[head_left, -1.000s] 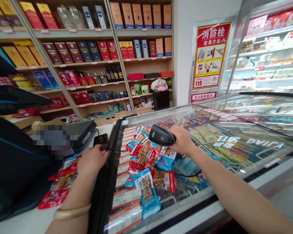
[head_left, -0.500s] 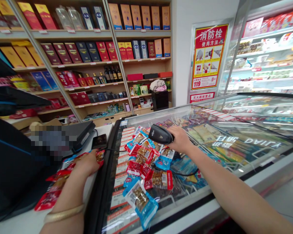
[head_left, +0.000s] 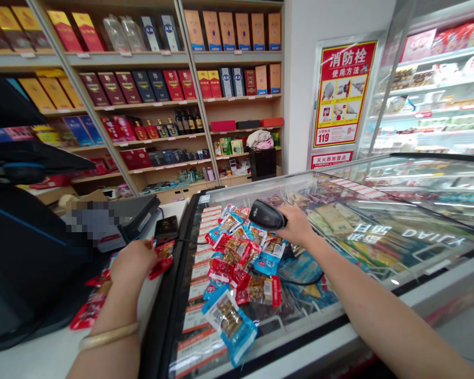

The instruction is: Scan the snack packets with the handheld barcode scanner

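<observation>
My right hand point(head_left: 297, 225) is closed round the handle of a black barcode scanner point(head_left: 266, 215), held over a pile of snack packets point(head_left: 234, 250) on the glass freezer lid. The packets are red or blue, with clear windows showing brown food. One blue packet point(head_left: 231, 322) lies nearest me. At the left, over the white counter, my left hand point(head_left: 133, 263) has its fingers bent and pinched at a red snack packet point(head_left: 164, 258); the fingertips are partly hidden. More red packets point(head_left: 92, 305) lie on the counter under and beside my left wrist.
A dark phone point(head_left: 166, 227) lies on the counter beyond my left hand. Black checkout equipment point(head_left: 19, 252) stands at the far left. Under the glass lid point(head_left: 379, 210) are frozen goods. Shelves with boxes and bottles point(head_left: 142, 87) line the back wall.
The view has turned slightly left. My left hand has shifted a little to the left, showing more of the red packet beside it. The scanner stays over the pile.
</observation>
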`<action>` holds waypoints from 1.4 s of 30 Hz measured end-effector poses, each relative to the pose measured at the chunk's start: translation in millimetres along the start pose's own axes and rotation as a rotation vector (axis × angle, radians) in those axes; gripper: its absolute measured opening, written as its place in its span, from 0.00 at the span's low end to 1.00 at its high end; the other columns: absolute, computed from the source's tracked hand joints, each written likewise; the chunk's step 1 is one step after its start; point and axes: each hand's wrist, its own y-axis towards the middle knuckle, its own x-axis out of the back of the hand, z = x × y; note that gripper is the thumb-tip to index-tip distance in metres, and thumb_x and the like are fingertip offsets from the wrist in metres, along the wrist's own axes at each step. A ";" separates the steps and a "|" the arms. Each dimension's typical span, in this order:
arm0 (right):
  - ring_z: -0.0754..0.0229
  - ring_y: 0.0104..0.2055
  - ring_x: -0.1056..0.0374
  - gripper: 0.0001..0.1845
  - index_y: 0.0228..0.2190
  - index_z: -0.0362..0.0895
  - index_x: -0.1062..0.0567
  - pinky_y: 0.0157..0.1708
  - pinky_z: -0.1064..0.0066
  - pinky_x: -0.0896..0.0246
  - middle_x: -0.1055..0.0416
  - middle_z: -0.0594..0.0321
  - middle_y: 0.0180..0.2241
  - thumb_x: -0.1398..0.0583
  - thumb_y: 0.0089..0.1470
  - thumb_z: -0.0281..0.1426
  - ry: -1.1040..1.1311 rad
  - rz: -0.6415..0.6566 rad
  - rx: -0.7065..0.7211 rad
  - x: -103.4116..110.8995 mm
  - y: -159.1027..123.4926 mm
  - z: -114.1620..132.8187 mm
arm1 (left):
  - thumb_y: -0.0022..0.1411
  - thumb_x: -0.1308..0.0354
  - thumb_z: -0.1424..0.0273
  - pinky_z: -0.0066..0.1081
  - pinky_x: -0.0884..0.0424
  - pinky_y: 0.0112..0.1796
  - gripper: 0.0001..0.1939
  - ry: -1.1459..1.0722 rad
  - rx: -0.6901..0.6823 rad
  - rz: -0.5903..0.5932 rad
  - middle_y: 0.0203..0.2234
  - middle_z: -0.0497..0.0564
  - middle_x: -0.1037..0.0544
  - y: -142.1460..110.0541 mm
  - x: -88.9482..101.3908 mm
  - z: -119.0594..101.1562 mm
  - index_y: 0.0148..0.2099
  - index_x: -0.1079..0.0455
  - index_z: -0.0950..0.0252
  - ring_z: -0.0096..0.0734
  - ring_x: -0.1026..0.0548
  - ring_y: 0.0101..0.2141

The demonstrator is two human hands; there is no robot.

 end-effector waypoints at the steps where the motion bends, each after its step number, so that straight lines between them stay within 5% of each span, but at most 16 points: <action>1: 0.48 0.39 0.28 0.18 0.39 0.43 0.21 0.40 0.62 0.38 0.21 0.52 0.37 0.33 0.44 0.37 0.002 0.001 0.000 0.0 0.0 -0.4 | 0.45 0.38 0.71 0.59 0.30 0.44 0.08 0.024 0.024 -0.040 0.32 0.65 0.19 -3.1 2.6 -6.5 0.31 0.24 0.63 0.66 0.22 0.41; 3: 0.49 0.39 0.28 0.17 0.38 0.44 0.21 0.39 0.63 0.38 0.21 0.53 0.36 0.33 0.45 0.38 0.005 0.006 0.004 0.1 0.2 -1.2 | 0.49 0.39 0.71 0.54 0.29 0.49 0.13 -0.091 0.036 -0.142 0.36 0.61 0.19 -10.2 4.2 -22.5 0.40 0.22 0.64 0.59 0.22 0.45; 6: 0.50 0.38 0.29 0.17 0.38 0.44 0.21 0.38 0.64 0.39 0.22 0.53 0.35 0.33 0.47 0.40 0.004 0.008 0.000 0.7 1.1 -1.9 | 0.53 0.40 0.70 0.42 0.24 0.44 0.16 -0.562 0.091 -0.193 0.35 0.55 0.20 -20.1 -2.0 -45.8 0.45 0.24 0.65 0.46 0.21 0.41; 9: 0.50 0.38 0.29 0.19 0.39 0.43 0.21 0.38 0.64 0.40 0.22 0.53 0.34 0.33 0.47 0.41 0.011 0.003 -0.001 1.8 2.0 -0.6 | 0.49 0.38 0.73 0.33 0.24 0.30 0.18 -0.939 0.229 0.018 0.31 0.51 0.21 -27.8 -9.7 -60.2 0.45 0.25 0.65 0.35 0.22 0.29; 12: 0.50 0.38 0.30 0.19 0.39 0.43 0.22 0.39 0.63 0.41 0.22 0.52 0.35 0.33 0.46 0.39 0.028 -0.003 0.028 4.4 2.6 3.3 | 0.40 0.36 0.79 0.27 0.27 0.26 0.24 -1.127 0.254 0.196 0.29 0.49 0.21 -33.8 -12.5 -66.0 0.44 0.27 0.65 0.30 0.24 0.25; 23: 0.52 0.37 0.32 0.16 0.38 0.43 0.23 0.38 0.63 0.45 0.23 0.54 0.33 0.36 0.50 0.40 0.074 0.104 0.219 17.3 4.6 22.3 | 0.35 0.27 0.53 0.30 0.28 0.31 0.32 -0.829 -0.139 0.213 0.29 0.47 0.23 -41.4 -28.7 -67.9 0.40 0.29 0.65 0.30 0.25 0.28; 36: 0.53 0.34 0.34 0.14 0.35 0.43 0.23 0.34 0.64 0.50 0.25 0.56 0.30 0.37 0.48 0.39 0.054 0.194 0.260 19.1 5.6 32.8 | 0.33 0.26 0.47 0.30 0.29 0.31 0.40 -0.823 -0.164 0.351 0.27 0.47 0.23 -53.1 -31.4 -80.5 0.45 0.29 0.65 0.31 0.25 0.27; 42: 0.53 0.35 0.33 0.14 0.36 0.43 0.23 0.36 0.64 0.47 0.24 0.55 0.31 0.37 0.50 0.38 0.066 0.135 0.234 16.8 4.6 25.8 | 0.36 0.27 0.48 0.33 0.25 0.34 0.41 -0.880 -0.157 0.369 0.30 0.50 0.20 -51.9 -41.3 -77.6 0.49 0.28 0.66 0.34 0.23 0.30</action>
